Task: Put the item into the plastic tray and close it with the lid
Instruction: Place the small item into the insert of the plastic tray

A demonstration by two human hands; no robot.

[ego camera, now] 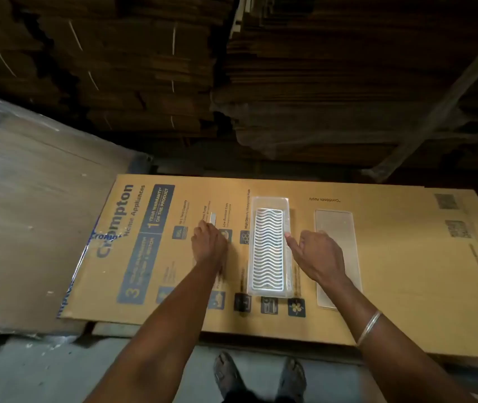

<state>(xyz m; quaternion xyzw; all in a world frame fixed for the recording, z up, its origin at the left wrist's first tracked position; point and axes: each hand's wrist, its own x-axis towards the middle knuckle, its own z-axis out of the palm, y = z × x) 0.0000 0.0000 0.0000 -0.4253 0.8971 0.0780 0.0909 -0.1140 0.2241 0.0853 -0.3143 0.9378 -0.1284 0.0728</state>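
A: Where are your fingers?

B: Your left hand (209, 245) is curled over a small pale strip (213, 219) lying on the cardboard (392, 271); only the strip's far end shows, so I can't tell whether you're pinching it or just touching it. Your right hand (317, 257) hangs loose and holds nothing, its thumb at the tray's right rim.

A: What's around them?

B: The tray (269, 203) lies between your hands, with the wavy item (269, 251) already in it. The lid (335, 225) lies flat just right of the tray, and your right hand and wrist cover much of it. A bangle (368, 327) sits on that forearm. Stacked cartons (319, 82) stand behind, dark and hard to read.

A: Which way does it run?

B: The tray, item and lid all run lengthwise away from you, side by side.
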